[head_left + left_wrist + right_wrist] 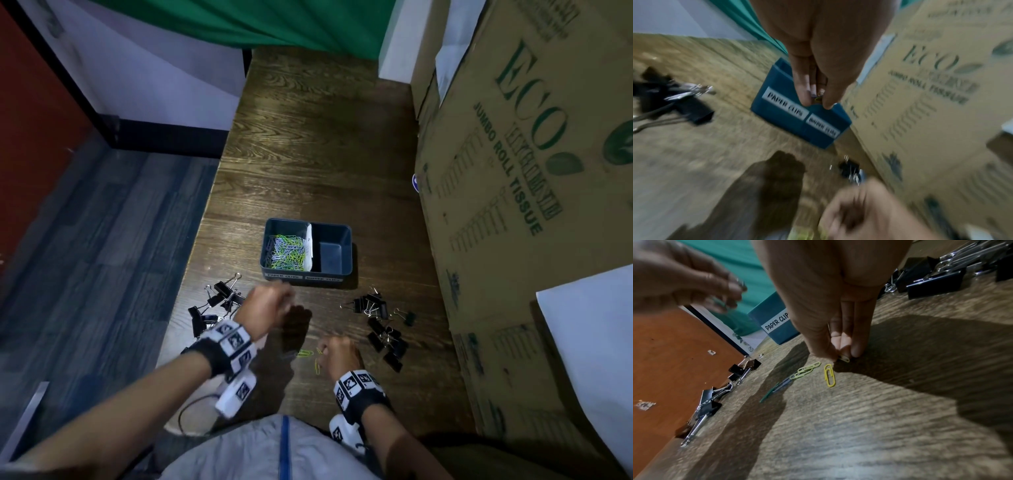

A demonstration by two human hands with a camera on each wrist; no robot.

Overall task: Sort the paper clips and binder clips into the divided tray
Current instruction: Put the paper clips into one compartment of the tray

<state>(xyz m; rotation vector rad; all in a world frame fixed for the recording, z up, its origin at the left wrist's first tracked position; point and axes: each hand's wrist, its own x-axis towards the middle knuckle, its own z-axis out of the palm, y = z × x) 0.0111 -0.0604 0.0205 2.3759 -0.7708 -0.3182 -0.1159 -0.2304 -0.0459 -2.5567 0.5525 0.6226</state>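
Observation:
The blue divided tray (350,240) sits mid-table; its left compartment holds a heap of coloured paper clips (284,251), its right compartment looks bare. My left hand (286,295) hovers just before the tray's front wall and pinches a few paper clips (817,97) between thumb and fingers. My right hand (325,349) is down on the table, fingertips pinching a yellow paper clip (844,359). A few loose paper clips (829,375) lie beside it. Black binder clips lie in a left pile (219,305) and a right pile (385,325).
A large cardboard box (513,171) walls off the table's right side, close to the tray and the right pile. The table's left edge (191,274) runs just beyond the left pile, with floor below. Bare wood stretches behind the tray.

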